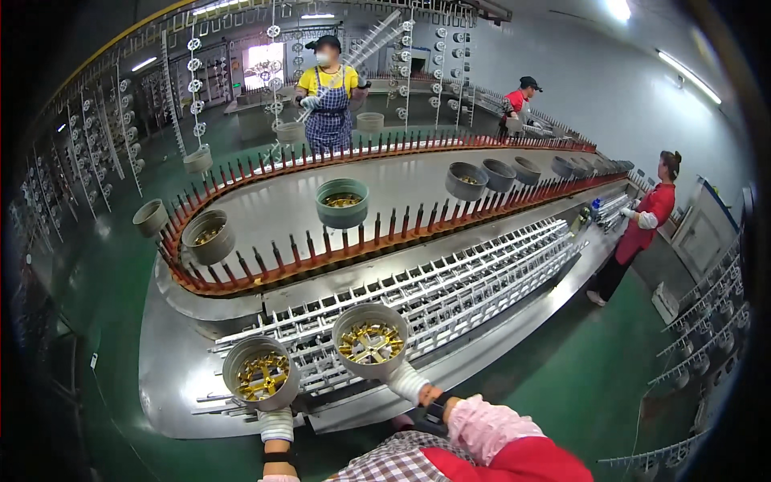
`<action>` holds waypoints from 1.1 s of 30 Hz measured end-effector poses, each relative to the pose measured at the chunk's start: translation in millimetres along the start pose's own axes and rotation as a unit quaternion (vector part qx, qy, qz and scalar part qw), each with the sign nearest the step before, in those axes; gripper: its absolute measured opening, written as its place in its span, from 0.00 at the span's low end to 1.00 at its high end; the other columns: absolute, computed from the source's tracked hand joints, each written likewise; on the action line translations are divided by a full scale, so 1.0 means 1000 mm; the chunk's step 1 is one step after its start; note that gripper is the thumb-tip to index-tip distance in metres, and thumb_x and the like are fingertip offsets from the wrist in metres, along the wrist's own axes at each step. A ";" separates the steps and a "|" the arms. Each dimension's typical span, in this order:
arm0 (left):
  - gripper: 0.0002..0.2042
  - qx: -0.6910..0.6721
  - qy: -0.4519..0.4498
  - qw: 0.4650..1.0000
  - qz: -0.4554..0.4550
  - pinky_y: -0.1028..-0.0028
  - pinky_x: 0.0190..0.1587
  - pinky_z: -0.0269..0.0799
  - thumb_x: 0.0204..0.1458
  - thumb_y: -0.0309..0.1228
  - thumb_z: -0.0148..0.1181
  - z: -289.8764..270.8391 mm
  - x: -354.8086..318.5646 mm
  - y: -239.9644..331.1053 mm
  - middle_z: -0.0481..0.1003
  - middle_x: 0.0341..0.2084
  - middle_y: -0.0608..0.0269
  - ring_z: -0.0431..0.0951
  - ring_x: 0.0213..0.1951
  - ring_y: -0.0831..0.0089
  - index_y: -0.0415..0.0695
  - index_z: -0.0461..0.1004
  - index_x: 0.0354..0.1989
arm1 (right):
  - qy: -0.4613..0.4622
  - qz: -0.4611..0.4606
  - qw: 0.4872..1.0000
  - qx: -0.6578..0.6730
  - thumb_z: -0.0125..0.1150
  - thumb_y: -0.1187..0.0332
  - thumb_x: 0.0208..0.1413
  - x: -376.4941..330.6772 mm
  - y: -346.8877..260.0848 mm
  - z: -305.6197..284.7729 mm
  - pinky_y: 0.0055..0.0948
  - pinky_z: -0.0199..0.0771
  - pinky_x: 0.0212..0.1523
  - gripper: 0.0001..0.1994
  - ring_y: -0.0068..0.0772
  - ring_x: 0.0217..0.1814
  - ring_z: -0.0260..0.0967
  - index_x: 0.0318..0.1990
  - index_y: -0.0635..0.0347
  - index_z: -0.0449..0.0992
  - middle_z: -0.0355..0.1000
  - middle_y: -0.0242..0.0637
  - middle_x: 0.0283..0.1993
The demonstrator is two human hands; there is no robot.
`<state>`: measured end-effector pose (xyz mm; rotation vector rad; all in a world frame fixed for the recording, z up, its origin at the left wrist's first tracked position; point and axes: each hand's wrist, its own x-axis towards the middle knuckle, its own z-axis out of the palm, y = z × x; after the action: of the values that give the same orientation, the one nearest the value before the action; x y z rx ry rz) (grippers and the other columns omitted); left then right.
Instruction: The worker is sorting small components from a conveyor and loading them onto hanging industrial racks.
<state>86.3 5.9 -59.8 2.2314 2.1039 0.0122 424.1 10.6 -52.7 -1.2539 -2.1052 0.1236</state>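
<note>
Gold-spoked rims (260, 374) (370, 341), one per gloved hand, left hand (275, 423) nearer, right hand (408, 381) farther

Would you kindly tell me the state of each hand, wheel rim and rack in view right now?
left hand: gloved, holding up the left rim from below
right hand: gloved, holding up the right rim
left rim: lifted, open end toward the camera, gold spokes showing
right rim: lifted, gold spokes showing
white racks: lying flat along the steel table
green rim: standing on the conveyor

Two grey cups (261, 372) (370, 341), gold wheels inside
</note>
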 end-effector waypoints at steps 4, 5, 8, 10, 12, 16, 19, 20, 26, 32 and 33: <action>0.17 -0.035 0.095 0.995 -0.013 0.64 0.53 0.57 0.50 0.33 0.39 -0.034 -0.013 0.023 0.66 0.48 0.57 0.63 0.51 0.61 0.44 0.64 0.48 | -0.184 0.393 0.714 0.550 0.48 0.69 0.53 0.020 -0.009 -0.117 0.27 0.73 0.36 0.13 0.28 0.34 0.69 0.46 0.64 0.66 0.70 0.38 0.35; 0.16 0.015 -0.018 0.999 -0.046 0.65 0.51 0.59 0.49 0.32 0.40 -0.058 -0.016 0.038 0.68 0.46 0.55 0.66 0.49 0.61 0.44 0.66 0.45 | -0.186 0.362 0.748 0.524 0.48 0.69 0.53 0.023 0.011 -0.140 0.27 0.74 0.32 0.15 0.29 0.29 0.70 0.48 0.64 0.65 0.70 0.37 0.36; 0.13 0.090 -0.153 0.979 -0.097 0.65 0.44 0.66 0.46 0.29 0.41 -0.066 -0.018 0.064 0.73 0.36 0.52 0.72 0.40 0.59 0.42 0.73 0.33 | -0.070 0.406 0.811 0.415 0.50 0.65 0.51 0.044 0.102 -0.185 0.24 0.72 0.29 0.17 0.26 0.24 0.67 0.47 0.64 0.65 0.70 0.36 0.36; 0.10 0.208 0.107 0.972 -0.021 0.66 0.30 0.69 0.44 0.28 0.43 0.011 -0.018 0.025 0.74 0.20 0.58 0.75 0.26 0.63 0.47 0.73 0.21 | 0.099 0.415 0.789 0.443 0.54 0.67 0.49 0.068 0.172 -0.203 0.21 0.69 0.26 0.16 0.25 0.26 0.66 0.45 0.63 0.67 0.70 0.34 0.33; 0.10 0.238 0.157 0.957 -0.050 0.66 0.32 0.70 0.44 0.28 0.42 0.059 -0.012 -0.008 0.75 0.23 0.58 0.75 0.29 0.63 0.47 0.74 0.23 | 0.183 0.357 0.831 0.384 0.54 0.70 0.49 0.082 0.250 -0.221 0.20 0.68 0.26 0.14 0.24 0.29 0.65 0.45 0.60 0.67 0.67 0.34 0.33; 0.11 0.275 0.207 0.934 -0.100 0.64 0.36 0.69 0.47 0.28 0.41 0.090 -0.007 -0.028 0.75 0.26 0.55 0.75 0.32 0.62 0.46 0.74 0.26 | 0.234 0.397 0.830 0.315 0.55 0.69 0.47 0.118 0.370 -0.237 0.26 0.62 0.45 0.23 0.32 0.45 0.64 0.51 0.67 0.62 0.66 0.43 0.47; 0.12 0.298 0.122 0.929 -0.182 0.63 0.38 0.69 0.49 0.30 0.39 0.072 -0.018 -0.014 0.75 0.27 0.54 0.75 0.33 0.60 0.45 0.74 0.29 | 0.223 0.409 0.852 0.239 0.55 0.65 0.46 0.153 0.429 -0.225 0.28 0.60 0.47 0.23 0.38 0.46 0.64 0.50 0.67 0.62 0.66 0.45 0.47; 0.12 0.309 0.107 0.925 -0.192 0.63 0.37 0.69 0.49 0.30 0.39 0.072 -0.024 -0.020 0.75 0.27 0.54 0.75 0.33 0.60 0.44 0.73 0.30 | 0.228 0.407 0.850 0.244 0.54 0.63 0.46 0.171 0.439 -0.214 0.28 0.60 0.47 0.23 0.39 0.46 0.63 0.49 0.67 0.63 0.66 0.46 0.47; 0.11 0.296 0.045 0.934 -0.198 0.64 0.36 0.69 0.48 0.29 0.41 0.037 -0.035 0.008 0.74 0.28 0.52 0.75 0.32 0.59 0.44 0.73 0.31 | 0.038 0.244 0.949 -0.198 0.50 0.64 0.45 0.216 0.494 -0.168 0.36 0.63 0.42 0.09 0.41 0.40 0.67 0.31 0.54 0.73 0.72 0.39 0.35; 0.10 0.148 -0.024 0.954 -0.261 0.62 0.35 0.69 0.45 0.32 0.45 -0.019 -0.007 0.075 0.74 0.26 0.52 0.74 0.31 0.56 0.43 0.73 0.29 | -0.054 0.266 0.861 -0.431 0.43 0.69 0.49 0.216 0.425 -0.186 0.38 0.64 0.44 0.12 0.40 0.42 0.68 0.39 0.53 0.71 0.71 0.40 0.40; 0.10 0.150 -0.012 0.957 -0.247 0.63 0.35 0.69 0.45 0.33 0.45 -0.015 -0.017 0.060 0.74 0.26 0.51 0.74 0.30 0.56 0.42 0.72 0.29 | -0.149 0.283 0.858 -0.402 0.45 0.67 0.49 0.232 0.371 -0.226 0.46 0.51 0.55 0.14 0.40 0.48 0.64 0.43 0.57 0.70 0.69 0.41 0.43</action>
<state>144.8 -13.5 -40.6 1.7430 2.7394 -0.3850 762.3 340.2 87.5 -2.4771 -2.0162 -0.3756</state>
